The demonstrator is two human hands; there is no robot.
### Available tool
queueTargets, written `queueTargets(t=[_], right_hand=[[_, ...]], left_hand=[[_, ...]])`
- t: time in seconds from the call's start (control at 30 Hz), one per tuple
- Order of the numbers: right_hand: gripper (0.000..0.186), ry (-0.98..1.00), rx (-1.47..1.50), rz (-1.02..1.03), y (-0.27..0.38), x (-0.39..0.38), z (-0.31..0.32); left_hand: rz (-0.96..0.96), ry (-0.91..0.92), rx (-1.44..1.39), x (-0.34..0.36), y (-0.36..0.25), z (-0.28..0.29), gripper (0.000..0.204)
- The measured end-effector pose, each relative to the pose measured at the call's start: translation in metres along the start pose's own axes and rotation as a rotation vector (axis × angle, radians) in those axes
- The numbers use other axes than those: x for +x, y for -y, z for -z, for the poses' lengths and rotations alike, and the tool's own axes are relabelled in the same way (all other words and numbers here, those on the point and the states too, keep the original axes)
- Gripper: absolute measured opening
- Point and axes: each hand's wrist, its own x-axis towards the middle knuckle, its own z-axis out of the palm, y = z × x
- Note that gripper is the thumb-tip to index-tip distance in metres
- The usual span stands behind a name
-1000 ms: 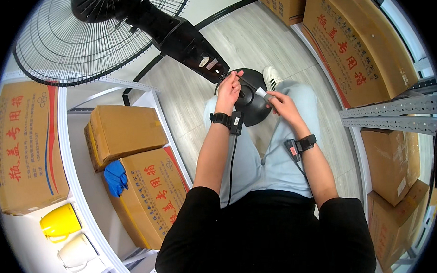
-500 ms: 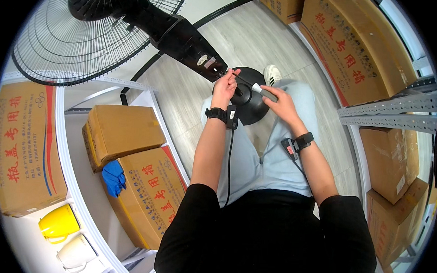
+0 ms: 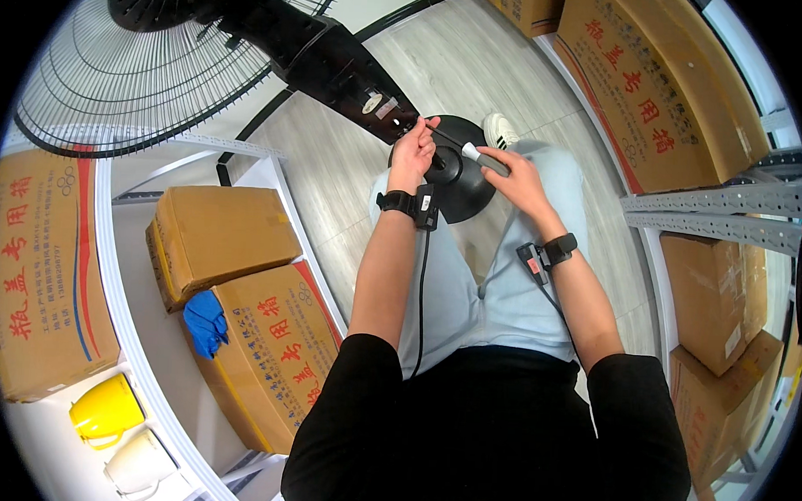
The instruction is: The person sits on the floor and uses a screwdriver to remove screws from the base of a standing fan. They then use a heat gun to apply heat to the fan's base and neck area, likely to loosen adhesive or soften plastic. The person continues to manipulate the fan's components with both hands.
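A screwdriver (image 3: 490,161) with a grey and white handle and a dark shaft is in my right hand (image 3: 520,184), its fingers wrapped round the handle. The shaft points up and left toward the lower end of a black standing fan (image 3: 341,76). Right there my left hand (image 3: 413,151) is closed in a pinch, beside the screwdriver's tip and the fan's column. Whatever lies between the left fingertips is too small to make out. Below both hands the fan's round black base (image 3: 463,195) stands on the floor between my legs. The wire fan guard (image 3: 151,74) leans off to the upper left.
Cardboard boxes (image 3: 265,352) fill white shelves on the left, with a blue cloth (image 3: 206,323) on one. A yellow mug (image 3: 108,411) and a white mug (image 3: 142,464) stand on the left shelf. More boxes (image 3: 654,91) and a perforated metal rail (image 3: 721,193) border the right.
Hands and screwdriver stay nearly in place at the fan's column. The view has shifted slightly, and the fan sits a little further left in the picture.
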Motion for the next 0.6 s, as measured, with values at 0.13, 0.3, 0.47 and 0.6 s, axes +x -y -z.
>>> queueTargets(t=[0.13,0.3,0.47,0.6], right_hand=[[0.038,-0.08,0.031,0.06,-0.014,0.0,-0.014],[0.039,-0.025,0.039,-0.045,-0.014,0.001,-0.021],[0.038,-0.009,0.093,-0.074,-0.014,0.002,-0.028],[0.036,-0.076,0.067,-0.02,-0.018,0.005,-0.035]], left_hand=[[-0.012,0.021,-0.025,-0.001,0.002,-0.003,0.022],[-0.012,0.023,-0.038,0.001,0.006,-0.001,0.015],[-0.072,0.064,-0.037,0.005,0.01,0.003,0.015],[-0.083,0.072,-0.036,0.006,0.011,0.004,0.015]])
